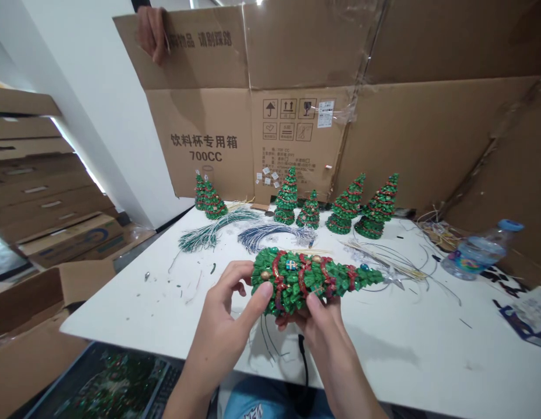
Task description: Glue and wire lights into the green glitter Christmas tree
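A small green Christmas tree (314,278) with red garland and tiny ornaments lies on its side above the white table (427,349), its silver star tip pointing right. My left hand (229,314) grips the tree's wide base, thumb pressed on the green foliage. My right hand (320,317) holds the tree from underneath, thumb on its middle. Thin dark wires hang down from under the base.
Several finished little trees (346,205) stand at the table's back. Bundles of green (209,233) and blue (270,233) wire lie in front of them. A water bottle (477,251) lies at right. Another person's hand (152,32) grips the cardboard wall (427,134). Boxes stack at left.
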`<act>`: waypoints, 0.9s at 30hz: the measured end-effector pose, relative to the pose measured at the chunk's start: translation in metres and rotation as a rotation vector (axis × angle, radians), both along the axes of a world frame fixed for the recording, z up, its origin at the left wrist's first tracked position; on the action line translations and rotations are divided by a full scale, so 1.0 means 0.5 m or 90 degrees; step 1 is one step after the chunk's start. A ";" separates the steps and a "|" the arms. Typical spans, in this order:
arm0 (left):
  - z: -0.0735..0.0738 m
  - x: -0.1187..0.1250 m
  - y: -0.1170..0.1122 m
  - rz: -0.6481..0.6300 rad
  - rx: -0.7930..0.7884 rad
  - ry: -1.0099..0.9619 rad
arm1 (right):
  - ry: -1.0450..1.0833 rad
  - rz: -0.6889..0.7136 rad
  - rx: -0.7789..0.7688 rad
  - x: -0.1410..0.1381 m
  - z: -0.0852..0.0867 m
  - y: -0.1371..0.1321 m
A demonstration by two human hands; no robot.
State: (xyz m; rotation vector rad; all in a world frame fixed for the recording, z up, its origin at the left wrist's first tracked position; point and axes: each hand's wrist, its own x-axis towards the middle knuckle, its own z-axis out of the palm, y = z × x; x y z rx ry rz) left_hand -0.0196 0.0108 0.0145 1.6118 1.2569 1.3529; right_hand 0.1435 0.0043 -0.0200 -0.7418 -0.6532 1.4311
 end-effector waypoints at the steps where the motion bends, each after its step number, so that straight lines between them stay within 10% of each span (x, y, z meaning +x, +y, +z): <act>1: 0.001 0.004 -0.001 -0.010 -0.011 -0.007 | -0.015 -0.009 0.009 -0.002 0.001 -0.004; 27: 0.028 0.067 -0.042 -0.023 -0.184 -0.379 | -0.141 -0.032 -0.078 -0.034 0.057 -0.084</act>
